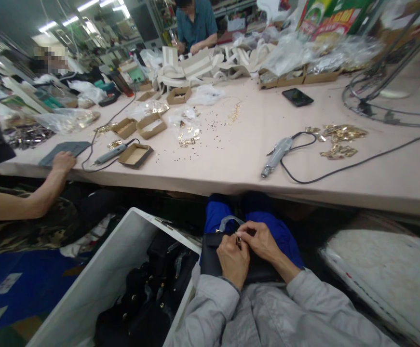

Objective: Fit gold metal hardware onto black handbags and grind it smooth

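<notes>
A black handbag [210,258] lies across my lap, its curved handle [227,220] wrapped in clear plastic. My left hand [233,259] rests on the bag with its fingers curled closed around a small metal fitting [238,238] near the base of the handle. My right hand [262,242] meets it there, thumb and forefinger pinched at the same spot. The fingers partly hide the fitting, so its exact shape is unclear.
Left of me, a white bin [87,272] holds several black bags [141,299]. On the table [210,168] are an electric screwdriver [277,155], gold hardware [340,137], a phone [297,97] and small cardboard boxes [135,156]. A co-worker's hand [64,161] rests at the left.
</notes>
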The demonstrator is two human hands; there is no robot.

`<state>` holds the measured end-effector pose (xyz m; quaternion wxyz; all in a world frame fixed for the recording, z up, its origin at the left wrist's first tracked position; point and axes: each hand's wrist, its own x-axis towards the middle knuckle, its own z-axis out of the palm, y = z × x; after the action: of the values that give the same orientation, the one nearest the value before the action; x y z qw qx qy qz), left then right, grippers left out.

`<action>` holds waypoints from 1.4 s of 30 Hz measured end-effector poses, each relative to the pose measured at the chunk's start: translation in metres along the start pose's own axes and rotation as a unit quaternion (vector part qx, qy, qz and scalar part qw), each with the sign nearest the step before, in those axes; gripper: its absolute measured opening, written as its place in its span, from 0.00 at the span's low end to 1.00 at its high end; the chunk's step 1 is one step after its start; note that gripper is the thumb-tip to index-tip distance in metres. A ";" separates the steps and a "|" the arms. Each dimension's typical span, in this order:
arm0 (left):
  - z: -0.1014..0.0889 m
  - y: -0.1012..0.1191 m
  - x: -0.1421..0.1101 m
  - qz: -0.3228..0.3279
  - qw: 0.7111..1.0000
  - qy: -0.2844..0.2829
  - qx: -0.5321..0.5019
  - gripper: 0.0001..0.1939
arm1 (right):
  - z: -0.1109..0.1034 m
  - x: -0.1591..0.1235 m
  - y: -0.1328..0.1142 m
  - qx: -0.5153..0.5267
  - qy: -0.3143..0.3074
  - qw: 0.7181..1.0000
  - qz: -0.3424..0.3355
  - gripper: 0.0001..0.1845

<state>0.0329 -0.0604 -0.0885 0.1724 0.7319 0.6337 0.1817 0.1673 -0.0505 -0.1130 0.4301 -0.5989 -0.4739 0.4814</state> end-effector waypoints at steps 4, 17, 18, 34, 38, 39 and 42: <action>-0.001 0.003 -0.002 -0.002 1.000 -0.004 0.010 0.10 | -0.010 0.006 0.007 0.049 -0.037 0.998 0.009 0.09; -0.012 0.025 0.002 -0.016 0.991 -0.094 0.091 0.13 | -0.016 0.010 0.021 0.179 -0.076 0.978 0.075 0.10; -0.011 0.025 0.002 -0.013 0.991 -0.094 0.095 0.13 | -0.016 0.010 0.021 0.176 -0.072 0.979 0.076 0.10; 0.009 0.007 -0.005 0.088 0.990 -0.048 0.100 0.13 | -0.015 0.007 0.023 0.181 -0.039 0.979 0.089 0.10; 0.010 0.009 -0.007 0.076 0.992 -0.039 0.094 0.14 | -0.013 0.006 0.024 0.184 -0.031 0.979 0.080 0.11; 0.009 0.009 -0.006 0.071 0.993 -0.044 0.082 0.15 | -0.013 0.006 0.024 0.184 -0.030 0.979 0.080 0.11; -0.002 0.005 0.003 0.061 0.995 -0.079 0.000 0.15 | -0.013 0.006 0.025 0.171 -0.026 0.982 0.079 0.11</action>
<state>0.0368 -0.0583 -0.0837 0.2103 0.7814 0.5721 0.1336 0.1847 -0.0501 -0.1362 0.4741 -0.5391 -0.3465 0.6037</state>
